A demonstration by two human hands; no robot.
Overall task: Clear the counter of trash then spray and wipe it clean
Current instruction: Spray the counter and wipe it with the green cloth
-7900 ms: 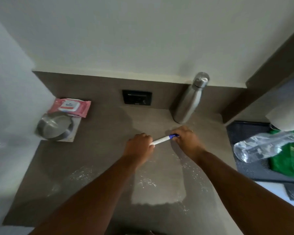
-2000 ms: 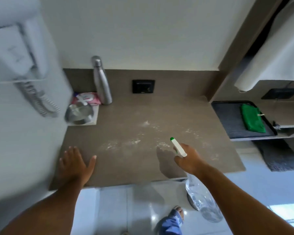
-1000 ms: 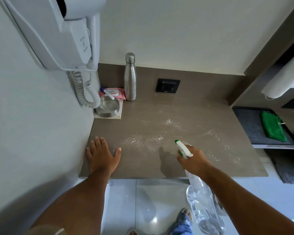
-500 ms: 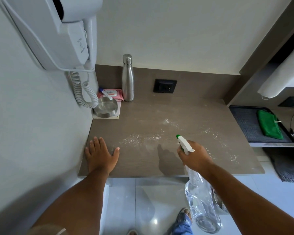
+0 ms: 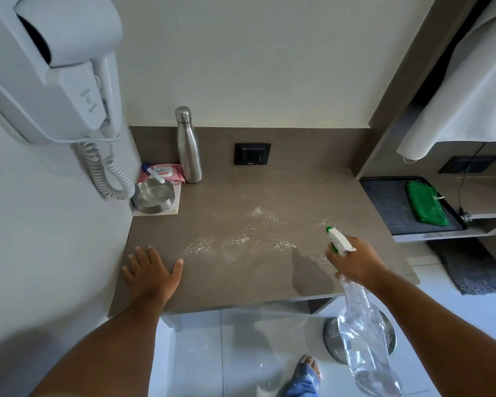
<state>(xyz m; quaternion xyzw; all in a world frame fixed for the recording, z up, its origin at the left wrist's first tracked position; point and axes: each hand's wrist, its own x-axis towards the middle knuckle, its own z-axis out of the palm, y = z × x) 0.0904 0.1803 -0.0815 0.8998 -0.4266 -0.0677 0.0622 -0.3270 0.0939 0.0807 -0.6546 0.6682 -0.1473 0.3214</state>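
I see the brown counter point(image 5: 258, 279) walled on its left side and along the back, open along its near edge and at its right end, where it drops to the floor; the middle and right stretch of the top is bare of objects, only dusted with white powder point(image 5: 226, 242) in scattered patches. My left hand point(image 5: 151, 272) lies flat, fingers spread, palm down at the near left corner, holding nothing. My right hand point(image 5: 358, 260) is closed around the neck of one clear spray bottle point(image 5: 361, 325), over the near right part of the counter; its long axis runs from the body, hanging below the counter's near edge toward me, up to the white-and-green nozzle point(image 5: 337, 239), which points away and slightly left at the powder. Clustered in the far left corner: one steel flask point(image 5: 188, 147) upright, one pink wipes pack point(image 5: 163, 173) with one pen point(image 5: 153, 173) lying on it, one steel ashtray point(image 5: 152, 196) (on a white pad). One green cloth point(image 5: 425, 203) sits on a dark tray point(image 5: 384, 204) on the shelf to the right. One metal bin point(image 5: 331, 336) stands on the floor beneath the bottle.
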